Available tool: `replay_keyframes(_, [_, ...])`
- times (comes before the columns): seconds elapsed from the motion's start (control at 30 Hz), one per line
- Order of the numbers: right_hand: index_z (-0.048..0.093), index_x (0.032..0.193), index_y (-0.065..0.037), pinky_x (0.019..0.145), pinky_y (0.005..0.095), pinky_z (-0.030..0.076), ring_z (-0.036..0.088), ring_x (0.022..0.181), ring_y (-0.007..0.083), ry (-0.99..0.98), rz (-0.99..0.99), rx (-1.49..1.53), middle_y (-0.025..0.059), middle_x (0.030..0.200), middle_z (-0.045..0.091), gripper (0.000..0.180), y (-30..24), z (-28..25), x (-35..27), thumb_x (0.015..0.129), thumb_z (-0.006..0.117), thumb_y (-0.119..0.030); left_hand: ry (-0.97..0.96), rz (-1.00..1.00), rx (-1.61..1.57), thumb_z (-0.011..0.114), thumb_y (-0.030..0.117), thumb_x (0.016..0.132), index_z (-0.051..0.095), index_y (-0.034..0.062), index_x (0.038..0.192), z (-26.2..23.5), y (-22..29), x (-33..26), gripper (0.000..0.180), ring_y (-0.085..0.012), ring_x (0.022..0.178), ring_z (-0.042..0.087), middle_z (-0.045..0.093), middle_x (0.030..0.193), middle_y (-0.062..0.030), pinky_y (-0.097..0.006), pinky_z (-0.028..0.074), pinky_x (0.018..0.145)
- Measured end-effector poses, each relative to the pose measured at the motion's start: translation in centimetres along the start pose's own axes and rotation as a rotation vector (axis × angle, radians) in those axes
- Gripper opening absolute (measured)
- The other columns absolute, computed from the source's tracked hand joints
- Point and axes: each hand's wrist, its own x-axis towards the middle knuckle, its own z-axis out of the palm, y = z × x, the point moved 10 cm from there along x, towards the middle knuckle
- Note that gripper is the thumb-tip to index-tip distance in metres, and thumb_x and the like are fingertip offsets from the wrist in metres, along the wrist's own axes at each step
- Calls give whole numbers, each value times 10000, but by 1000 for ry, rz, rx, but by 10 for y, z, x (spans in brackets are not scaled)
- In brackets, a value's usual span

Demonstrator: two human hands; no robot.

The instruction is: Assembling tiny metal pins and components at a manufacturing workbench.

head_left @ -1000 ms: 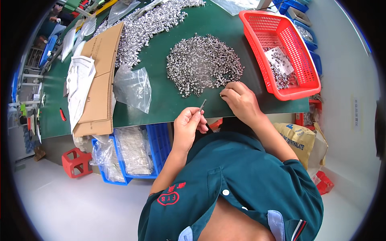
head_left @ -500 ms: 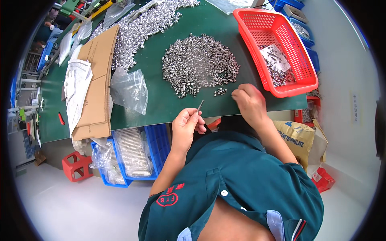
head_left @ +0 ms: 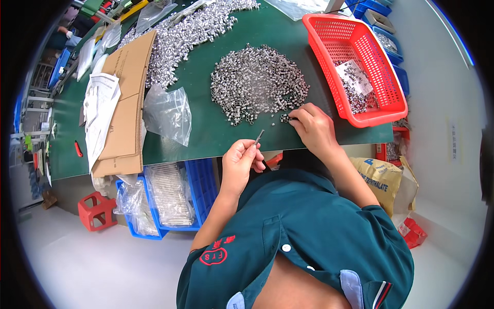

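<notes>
The left hand (head_left: 242,162) is closed around a thin grey metal pin (head_left: 259,137), pinched between thumb and fingertips so that the pin sticks up and away from the person at a slant, its free end over the near edge of the green bench (head_left: 216,129). The pin looks slim, straight and dull silver, far longer than it is thick.

The right hand (head_left: 315,126) rests palm down on the bench, fingers curled toward a few small silver pieces (head_left: 284,118) at the near edge of the big heap of small metal parts (head_left: 257,85). Its fingertips touch or nearly touch those pieces; whether it has hold of one cannot be told.

The heap is a loose, roughly round pile of tiny shiny cylinders lying just beyond both hands. A second, longer spread of similar parts (head_left: 185,36) lies farther back on the bench. To the right of the heap stands a red plastic basket (head_left: 329,36) with some of the parts and a small bag inside. To the left lie a crumpled clear plastic bag (head_left: 167,113), a flattened piece of cardboard (head_left: 126,108) and white papers (head_left: 100,110). Below the bench edge sit blue crates (head_left: 200,188) with bagged stock
</notes>
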Motion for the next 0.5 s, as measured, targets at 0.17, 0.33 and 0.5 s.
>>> replay_keyframes(0.17, [620,788,-52,650,380,491,603,752,282,-23,40,-13,87,762,572,123,5,3,2,701,706,-65,-3,-2,8,487,116,958,554,-6,987,2,1,1,143,-116,578,588,607,752,-61,-224,475,516])
replay_keyframes(0.33, [615,804,-47,660,386,487,599,755,291,-63,49,16,98,755,566,122,9,4,0,722,701,-77,-8,0,40,484,107,957,551,-11,983,3,3,3,138,-118,568,588,607,754,-66,-223,471,507])
replay_keyframes(0.5, [595,810,-21,625,361,491,604,717,297,-18,79,95,117,774,585,99,14,-2,-3,749,673,-33,-8,-1,52,483,105,957,551,-14,984,3,2,3,139,-122,566,591,609,755,-69,-222,470,505])
